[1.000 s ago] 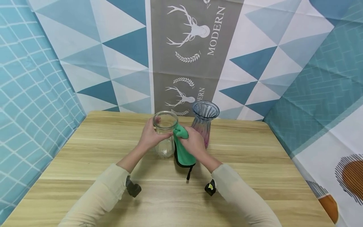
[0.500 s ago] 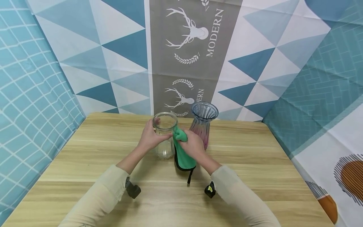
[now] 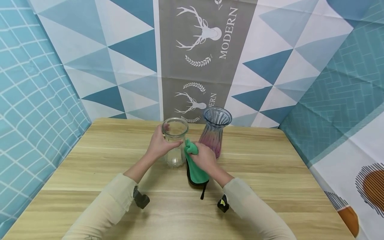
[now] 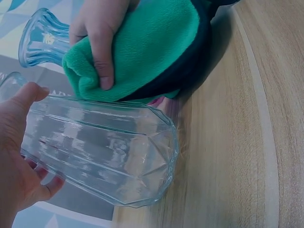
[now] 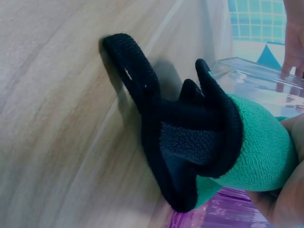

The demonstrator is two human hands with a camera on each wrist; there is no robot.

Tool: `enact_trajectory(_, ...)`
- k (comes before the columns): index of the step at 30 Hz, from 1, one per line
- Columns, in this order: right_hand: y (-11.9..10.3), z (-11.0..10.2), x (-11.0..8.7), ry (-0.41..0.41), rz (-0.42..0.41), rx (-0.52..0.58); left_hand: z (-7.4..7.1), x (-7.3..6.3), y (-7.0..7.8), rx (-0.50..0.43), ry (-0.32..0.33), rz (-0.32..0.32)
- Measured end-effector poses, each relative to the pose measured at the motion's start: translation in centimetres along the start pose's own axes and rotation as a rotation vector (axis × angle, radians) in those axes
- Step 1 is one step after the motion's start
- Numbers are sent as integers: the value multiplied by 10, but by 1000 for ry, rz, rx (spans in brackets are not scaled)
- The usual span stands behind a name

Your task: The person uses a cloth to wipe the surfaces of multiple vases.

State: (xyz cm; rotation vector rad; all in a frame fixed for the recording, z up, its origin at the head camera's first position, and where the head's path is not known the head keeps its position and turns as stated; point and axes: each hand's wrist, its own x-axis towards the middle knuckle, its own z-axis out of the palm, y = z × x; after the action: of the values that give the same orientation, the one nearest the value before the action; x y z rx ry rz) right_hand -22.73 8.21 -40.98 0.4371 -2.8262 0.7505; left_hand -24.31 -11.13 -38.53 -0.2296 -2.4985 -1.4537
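A clear glass vase [image 3: 174,154] stands upright on the table, and my left hand [image 3: 160,144] holds it just below the rim, thumb in front and fingers round the far side. My right hand [image 3: 205,156] grips a bunched green cloth [image 3: 198,174] with a dark underside and black edging. In the left wrist view the cloth [image 4: 152,47] lies along the side of the clear vase [image 4: 104,152]. A black hanging loop [image 5: 133,71] dangles from its lower end in the right wrist view. Right behind my right hand is a fluted blue-to-pink glass vase [image 3: 213,136], partly covered by that hand.
The wooden table [image 3: 255,186] ends at the back against a patterned cloth backdrop [image 3: 207,70] with triangles and deer heads. Blue tile-patterned sheeting [image 3: 33,96] hangs at the left. Small black cameras [image 3: 141,199] sit at both wrists.
My right hand has shifted slightly down the side of the clear vase with the cloth, whose lower end and loop have swung down and right. My left hand keeps its hold.
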Motion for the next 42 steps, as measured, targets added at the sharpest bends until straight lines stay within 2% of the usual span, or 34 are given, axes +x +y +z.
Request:
enact_trajectory(5,1,0,-1,-86,11,-34,-1,1,-1,-4,-9,0)
enact_trajectory(8,2,-1,0,-103,10,-48,-2,2,0,-11,-18,11)
enact_trajectory(15,5,-3,-1,-55,9,-10,-6,2,1,-61,-47,1)
enact_trajectory(23,4,-9,-1,134,-90,78,-2,-1,-2,-169,-100,-21)
enact_trajectory(28,-1,-12,4,166,-130,159,-3,-1,-3,-175,-117,-21)
enact_trajectory(33,-3,-15,8,191,-136,211,-4,1,-2,-176,-138,0)
enact_trajectory(39,-4,-17,11,157,-128,211,-5,2,-2,-166,-145,15)
enact_trajectory(42,-5,-17,12,134,-115,213,-5,1,-2,-146,-131,-1)
